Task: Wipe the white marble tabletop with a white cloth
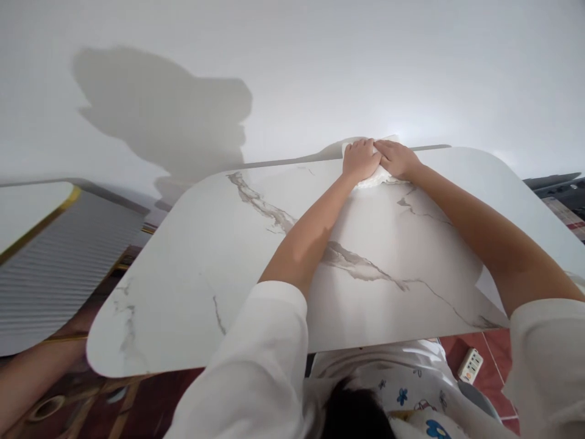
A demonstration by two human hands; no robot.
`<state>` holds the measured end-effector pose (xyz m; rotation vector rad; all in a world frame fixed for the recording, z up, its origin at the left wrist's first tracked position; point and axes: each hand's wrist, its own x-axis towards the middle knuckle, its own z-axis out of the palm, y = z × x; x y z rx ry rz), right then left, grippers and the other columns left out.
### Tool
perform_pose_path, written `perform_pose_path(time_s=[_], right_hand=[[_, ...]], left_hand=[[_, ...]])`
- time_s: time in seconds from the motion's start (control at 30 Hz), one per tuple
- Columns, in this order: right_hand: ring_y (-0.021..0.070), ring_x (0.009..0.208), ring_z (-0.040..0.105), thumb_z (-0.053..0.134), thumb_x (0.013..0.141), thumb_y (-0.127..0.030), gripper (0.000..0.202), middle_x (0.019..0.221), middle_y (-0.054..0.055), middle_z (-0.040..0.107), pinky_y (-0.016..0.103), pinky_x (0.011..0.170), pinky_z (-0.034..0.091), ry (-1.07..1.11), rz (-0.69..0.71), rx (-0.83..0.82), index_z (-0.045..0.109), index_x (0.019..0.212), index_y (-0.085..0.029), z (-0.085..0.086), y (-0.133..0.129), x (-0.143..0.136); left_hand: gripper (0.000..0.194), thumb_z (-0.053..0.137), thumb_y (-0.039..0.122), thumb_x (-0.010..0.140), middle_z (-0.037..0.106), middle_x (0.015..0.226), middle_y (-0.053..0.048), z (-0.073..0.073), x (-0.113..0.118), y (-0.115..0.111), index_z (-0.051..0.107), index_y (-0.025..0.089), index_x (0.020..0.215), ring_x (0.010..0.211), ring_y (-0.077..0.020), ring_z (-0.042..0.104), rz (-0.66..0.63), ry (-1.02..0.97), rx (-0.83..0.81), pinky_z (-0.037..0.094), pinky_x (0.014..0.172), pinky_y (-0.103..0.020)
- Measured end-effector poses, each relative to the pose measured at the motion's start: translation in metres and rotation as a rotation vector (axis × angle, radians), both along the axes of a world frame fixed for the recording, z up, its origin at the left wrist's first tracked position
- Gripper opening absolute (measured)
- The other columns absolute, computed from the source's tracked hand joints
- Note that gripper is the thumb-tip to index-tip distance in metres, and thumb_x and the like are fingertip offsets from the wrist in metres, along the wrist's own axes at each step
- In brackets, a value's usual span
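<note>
A white cloth lies bunched at the far edge of a white marble-patterned tabletop, close to the wall. My left hand presses down on the cloth with its fingers together. Right beside it, my right hand rests on the same cloth, its fingertips touching my left hand. Both arms stretch forward over the tabletop. The cloth shows around and below the hands; the part under the palms is hidden.
A ribbed grey piece with a gold-edged white top stands at the left. Another person's arm shows at the lower left. A power strip lies on the red tiled floor. Behind the tabletop rises a white wall.
</note>
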<state>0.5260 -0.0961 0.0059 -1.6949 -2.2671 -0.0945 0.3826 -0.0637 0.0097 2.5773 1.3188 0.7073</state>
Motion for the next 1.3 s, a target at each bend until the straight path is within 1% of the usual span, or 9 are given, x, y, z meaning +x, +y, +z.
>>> perform_pose_path(time_s=[0.13, 0.27, 0.37, 0.53, 0.63, 0.73, 1.0, 1.17, 1.3], right_hand=[[0.0285, 0.143, 0.042, 0.017, 0.100, -0.044, 0.064, 0.156, 0.008, 0.046, 0.049, 0.116, 0.035, 0.016, -0.004, 0.009, 0.040, 0.151, -0.015, 0.001, 0.000, 0.001], [0.0293, 0.146, 0.038, 0.021, 0.099, -0.039, 0.065, 0.157, 0.015, 0.041, 0.049, 0.119, 0.031, -0.018, -0.016, 0.015, 0.038, 0.152, -0.005, 0.001, -0.009, -0.001], [0.0289, 0.147, 0.037, 0.022, 0.097, -0.035, 0.065, 0.157, 0.017, 0.041, 0.047, 0.121, 0.028, -0.038, -0.035, 0.021, 0.036, 0.152, -0.001, 0.000, -0.023, -0.006], [0.0296, 0.146, 0.037, 0.023, 0.098, -0.034, 0.063, 0.157, 0.017, 0.042, 0.048, 0.120, 0.030, -0.034, -0.019, 0.044, 0.038, 0.151, -0.004, -0.003, -0.054, -0.011], [0.0312, 0.145, 0.038, 0.024, 0.098, -0.036, 0.063, 0.157, 0.016, 0.042, 0.051, 0.118, 0.031, -0.034, 0.001, 0.047, 0.038, 0.151, -0.006, -0.003, -0.075, -0.015], [0.0306, 0.146, 0.037, 0.024, 0.098, -0.035, 0.062, 0.157, 0.016, 0.042, 0.049, 0.120, 0.030, -0.046, 0.011, 0.033, 0.039, 0.151, -0.006, -0.002, -0.100, -0.022], [0.0308, 0.148, 0.035, 0.024, 0.099, -0.037, 0.062, 0.159, 0.015, 0.039, 0.052, 0.120, 0.031, -0.054, 0.041, 0.012, 0.036, 0.152, -0.008, -0.001, -0.183, -0.044], [0.0308, 0.149, 0.033, 0.024, 0.099, -0.035, 0.063, 0.160, 0.016, 0.036, 0.050, 0.122, 0.030, -0.077, 0.029, -0.017, 0.036, 0.152, -0.004, 0.002, -0.233, -0.059], [0.0306, 0.149, 0.033, 0.023, 0.099, -0.034, 0.063, 0.160, 0.017, 0.037, 0.051, 0.122, 0.032, -0.078, 0.053, 0.000, 0.036, 0.152, -0.003, 0.003, -0.261, -0.063]], left_hand=[[0.042, 0.038, 0.021, 0.092, 0.060, 0.136, -0.012, 0.003, 0.001, -0.003, 0.056, 0.021, 0.130, 0.133, -0.0293, 0.049, 0.020, 0.034, 0.003, 0.032, 0.115, -0.048], [0.048, 0.038, 0.019, 0.091, 0.056, 0.142, -0.015, 0.008, -0.003, -0.018, 0.051, 0.015, 0.137, 0.137, -0.0283, 0.045, 0.011, 0.057, 0.003, 0.029, 0.118, -0.044], [0.049, 0.039, 0.018, 0.091, 0.055, 0.142, -0.016, 0.010, -0.007, -0.032, 0.050, 0.014, 0.138, 0.137, -0.0279, 0.045, -0.004, 0.061, 0.014, 0.029, 0.118, -0.042], [0.051, 0.037, 0.019, 0.092, 0.055, 0.140, -0.017, 0.011, -0.016, -0.061, 0.048, 0.009, 0.141, 0.135, -0.0295, 0.045, -0.038, 0.102, 0.040, 0.028, 0.118, -0.042], [0.051, 0.035, 0.020, 0.093, 0.055, 0.140, -0.016, 0.011, -0.022, -0.083, 0.047, 0.010, 0.141, 0.134, -0.0294, 0.045, -0.043, 0.129, 0.057, 0.029, 0.117, -0.042], [0.051, 0.035, 0.019, 0.092, 0.055, 0.140, -0.015, 0.011, -0.029, -0.107, 0.047, 0.012, 0.141, 0.134, -0.0294, 0.045, -0.025, 0.148, 0.066, 0.029, 0.116, -0.043], [0.050, 0.033, 0.019, 0.093, 0.055, 0.139, -0.017, 0.011, -0.057, -0.185, 0.045, 0.010, 0.140, 0.131, -0.0312, 0.047, -0.066, 0.192, 0.097, 0.033, 0.112, -0.047], [0.056, 0.034, 0.022, 0.094, 0.045, 0.152, -0.020, 0.009, -0.072, -0.231, 0.039, 0.006, 0.147, 0.141, -0.0339, 0.039, -0.045, 0.239, 0.084, 0.027, 0.117, -0.050], [0.058, 0.035, 0.024, 0.094, 0.042, 0.155, -0.020, 0.009, -0.075, -0.258, 0.037, 0.005, 0.149, 0.144, -0.0347, 0.036, -0.035, 0.258, 0.060, 0.026, 0.119, -0.050]])
